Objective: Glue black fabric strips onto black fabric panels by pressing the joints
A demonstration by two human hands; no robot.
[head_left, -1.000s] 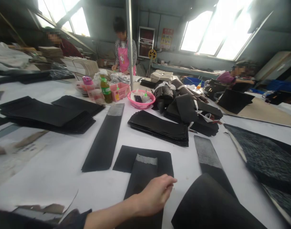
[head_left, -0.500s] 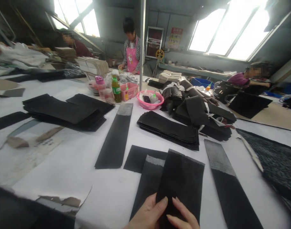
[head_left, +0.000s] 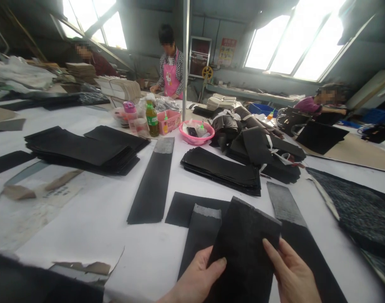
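A black rectangular sheet (head_left: 246, 240) is held up near the table's front edge, its far end tilted away. My left hand (head_left: 200, 273) is closed on its left edge, thumb on top. At the right edge my right hand (head_left: 291, 269) grips it, thumb on the face and fingers behind. Beneath and to the left lies a black strip with a grey end band (head_left: 201, 229), partly covered by the sheet. Behind that, another black piece (head_left: 180, 208) lies crosswise. A long black strip with a wide grey end (head_left: 306, 248) passes behind my right hand.
Stacks of black pieces lie at left (head_left: 75, 147) and centre (head_left: 220, 168). Another banded strip (head_left: 153, 181) lies between them. A pink basin (head_left: 197, 136), a green-labelled bottle (head_left: 152, 120) and a pole (head_left: 185, 63) stand farther back. Several people work across the table.
My right hand has moved from the sheet's lower middle to its right edge, farther up. The sheet has shifted slightly right. My left hand keeps its hold.
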